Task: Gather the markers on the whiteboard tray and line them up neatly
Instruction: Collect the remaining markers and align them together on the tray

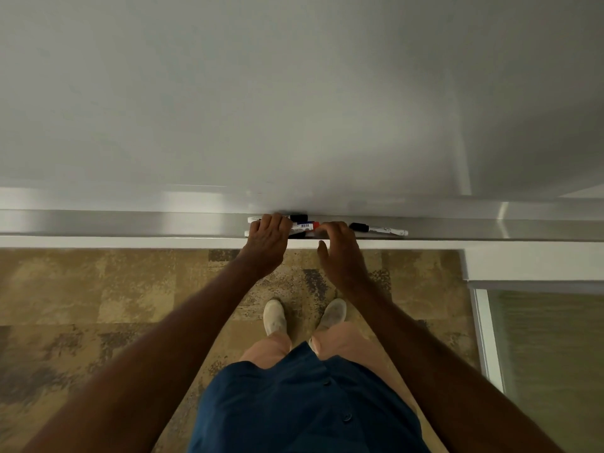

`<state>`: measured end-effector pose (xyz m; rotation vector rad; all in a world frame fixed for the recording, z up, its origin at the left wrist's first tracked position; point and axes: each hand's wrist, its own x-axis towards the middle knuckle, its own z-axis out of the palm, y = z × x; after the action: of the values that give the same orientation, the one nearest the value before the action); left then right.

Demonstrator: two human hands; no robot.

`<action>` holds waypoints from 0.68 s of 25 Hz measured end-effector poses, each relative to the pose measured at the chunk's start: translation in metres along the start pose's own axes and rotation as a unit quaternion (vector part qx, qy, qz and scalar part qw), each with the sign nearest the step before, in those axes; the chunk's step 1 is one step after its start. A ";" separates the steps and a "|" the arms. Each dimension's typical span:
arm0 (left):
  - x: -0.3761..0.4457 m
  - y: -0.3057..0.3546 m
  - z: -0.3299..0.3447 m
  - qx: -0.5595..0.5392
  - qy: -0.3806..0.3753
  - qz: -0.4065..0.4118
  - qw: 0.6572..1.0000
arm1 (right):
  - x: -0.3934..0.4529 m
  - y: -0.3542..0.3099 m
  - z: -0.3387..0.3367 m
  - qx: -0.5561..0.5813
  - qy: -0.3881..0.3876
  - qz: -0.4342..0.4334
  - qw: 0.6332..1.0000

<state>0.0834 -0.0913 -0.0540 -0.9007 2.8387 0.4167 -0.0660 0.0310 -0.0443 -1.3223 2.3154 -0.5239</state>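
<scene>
Several white markers lie on the metal whiteboard tray (130,223). A bunch of them (302,225) with black, blue and red caps lies between my hands. My left hand (268,243) rests on its left part, fingers curled over the barrels. My right hand (340,250) lies flat just right of the bunch, fingertips at the red cap, thumb spread below the tray edge. One black-capped marker (379,229) lies apart, to the right of my right hand. My hands hide parts of the bunch.
The whiteboard (294,93) rises above the tray. Below are patterned carpet (98,305), my shoes and legs. A white wall corner and a glass panel (539,338) stand at the right.
</scene>
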 end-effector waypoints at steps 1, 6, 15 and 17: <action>-0.001 -0.001 -0.001 -0.004 0.009 -0.001 1.000 | 0.001 -0.001 0.000 0.003 0.010 -0.005 1.000; -0.006 -0.012 -0.011 -0.021 0.045 -0.033 0.998 | 0.009 -0.008 0.005 0.014 0.037 -0.030 0.999; -0.006 -0.026 -0.019 -0.075 0.024 -0.071 0.994 | 0.019 -0.025 0.033 -0.174 -0.026 -0.130 0.976; -0.005 -0.027 -0.018 -0.069 0.025 -0.068 0.995 | 0.021 -0.024 0.034 -0.189 -0.017 -0.124 0.974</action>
<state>0.1024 -0.1152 -0.0423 -1.1385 2.7985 0.5875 -0.0404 -0.0029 -0.0640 -1.7956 2.3117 -0.1293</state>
